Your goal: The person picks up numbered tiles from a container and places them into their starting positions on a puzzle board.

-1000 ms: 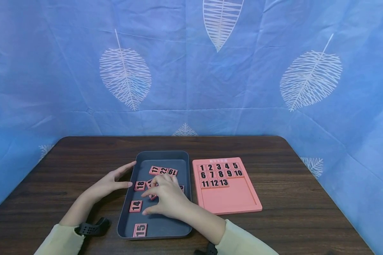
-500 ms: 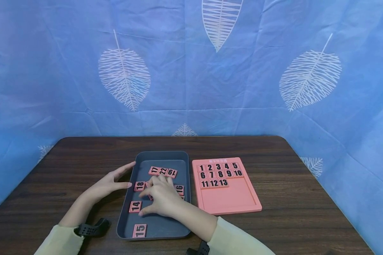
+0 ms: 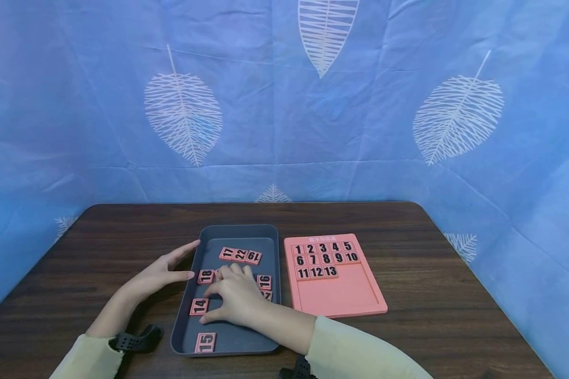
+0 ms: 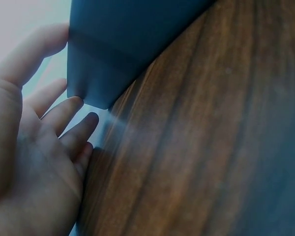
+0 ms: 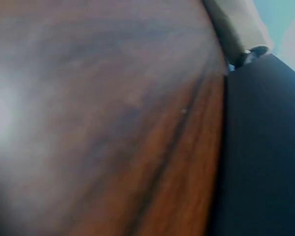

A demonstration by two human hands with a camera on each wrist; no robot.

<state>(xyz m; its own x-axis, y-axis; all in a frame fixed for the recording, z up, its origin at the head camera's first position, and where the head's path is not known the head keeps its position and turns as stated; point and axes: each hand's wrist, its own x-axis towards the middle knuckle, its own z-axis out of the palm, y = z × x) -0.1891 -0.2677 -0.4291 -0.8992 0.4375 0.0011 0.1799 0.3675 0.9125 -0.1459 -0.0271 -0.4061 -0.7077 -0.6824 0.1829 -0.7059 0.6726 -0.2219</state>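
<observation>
My left hand [image 3: 156,272] rests with fingertips and thumb against the left wall of the dark grey tray [image 3: 237,229]; the left wrist view shows its relaxed fingers at the tray's side [image 4: 113,49]. Over the tray my right hand [image 3: 237,297] reaches in, thumb and forefinger spread on either side of the number tile 14 [image 3: 199,306], right at its right edge. Its other fingers cover some tiles in the middle. Near the tray's front lies tile 15 [image 3: 205,342]. Tile 18 [image 3: 206,276] sits by the left wall, tile 16 [image 3: 264,282] by the right.
At the tray's far end, tiles 17 [image 3: 227,253], 22 [image 3: 239,255] and one more [image 3: 253,257] lie in a row. To the right, a pink puzzle board [image 3: 341,300] holds tiles numbered 1 to 13. Both stand on a dark wooden table [image 3: 445,305].
My right hand has moved left and slightly down toward tile 14, uncovering tile 16 and part of another tile behind it. The left hand has kept its place at the tray wall.
</observation>
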